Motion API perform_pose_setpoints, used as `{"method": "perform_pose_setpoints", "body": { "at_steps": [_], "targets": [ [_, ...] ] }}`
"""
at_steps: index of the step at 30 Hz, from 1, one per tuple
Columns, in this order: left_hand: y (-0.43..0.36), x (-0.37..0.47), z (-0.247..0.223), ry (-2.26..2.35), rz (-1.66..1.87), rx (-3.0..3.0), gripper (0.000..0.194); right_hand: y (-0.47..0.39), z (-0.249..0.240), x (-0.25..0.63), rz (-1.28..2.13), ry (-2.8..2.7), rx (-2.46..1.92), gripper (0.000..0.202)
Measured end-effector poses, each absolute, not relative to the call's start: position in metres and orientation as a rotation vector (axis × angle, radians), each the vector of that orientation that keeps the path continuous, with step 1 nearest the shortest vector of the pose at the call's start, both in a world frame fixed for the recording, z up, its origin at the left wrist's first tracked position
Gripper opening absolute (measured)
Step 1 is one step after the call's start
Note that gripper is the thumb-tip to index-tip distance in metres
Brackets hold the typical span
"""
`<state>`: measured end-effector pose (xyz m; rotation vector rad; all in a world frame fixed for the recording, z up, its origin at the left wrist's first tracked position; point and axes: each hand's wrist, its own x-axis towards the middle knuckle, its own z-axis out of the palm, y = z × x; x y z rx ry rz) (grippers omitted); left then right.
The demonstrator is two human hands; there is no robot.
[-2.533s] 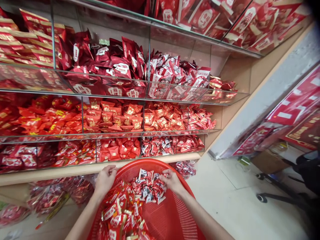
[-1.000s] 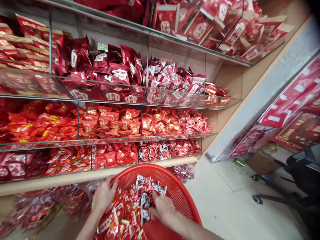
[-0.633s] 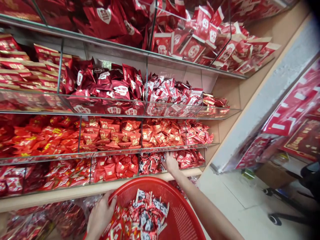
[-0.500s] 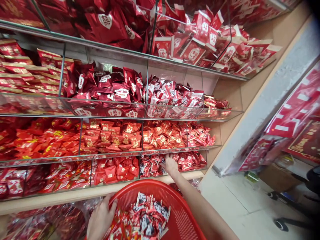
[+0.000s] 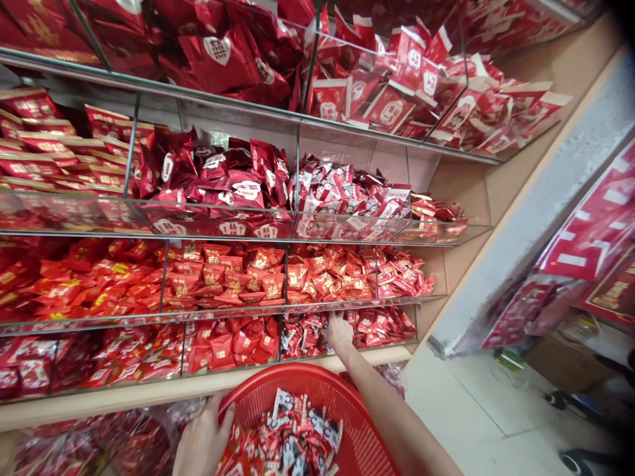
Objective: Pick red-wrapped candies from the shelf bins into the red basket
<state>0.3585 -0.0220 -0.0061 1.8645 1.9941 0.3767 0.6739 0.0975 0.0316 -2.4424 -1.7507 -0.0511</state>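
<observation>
A round red plastic basket (image 5: 370,423) holds red packets, some of them with black-and-white pictures (image 5: 292,436). My left hand (image 5: 204,433) grips its left rim, thumb on the inner side. At the lowest glass-fronted shelf, my right hand (image 5: 340,334) reaches in among small red, black and white packets (image 5: 300,334). Its fingers are bent down into the pile, and what they hold, if anything, is hidden. Right of this hand lie more red packets (image 5: 384,325).
Upper shelves hold red packets behind glass fronts (image 5: 238,311) with upright dividers. A wooden side panel (image 5: 461,291) ends the shelving at the right. Beyond it are a grey wall, tiled floor (image 5: 476,396) and chair wheels (image 5: 575,459). Wrapped bags (image 5: 133,439) lie below the bottom shelf.
The view has shifted slightly, so the shelves appear a little lower and further right. My right hand remains at the same compartment, and my left hand still grips the basket.
</observation>
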Motion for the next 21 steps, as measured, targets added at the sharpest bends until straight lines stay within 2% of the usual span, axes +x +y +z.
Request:
{"method": "perform_pose_setpoints", "body": {
  "at_steps": [6,8,17,21],
  "targets": [
    [-0.023,0.359,-0.004,1.998,0.381,1.87,0.042,0.099,0.043,0.683,0.022,-1.809,-2.431,0.03],
    [-0.024,0.36,-0.002,1.997,0.361,1.86,0.043,0.098,0.045,0.684,0.038,-1.829,-2.426,0.027],
    [-0.024,0.363,0.002,2.002,0.365,1.855,0.043,0.096,0.038,0.682,0.048,-1.845,-2.377,0.048],
    [-0.024,0.363,0.002,2.0,0.373,1.856,0.043,0.096,0.033,0.683,0.057,-1.852,-2.344,0.051]
  ]
}}
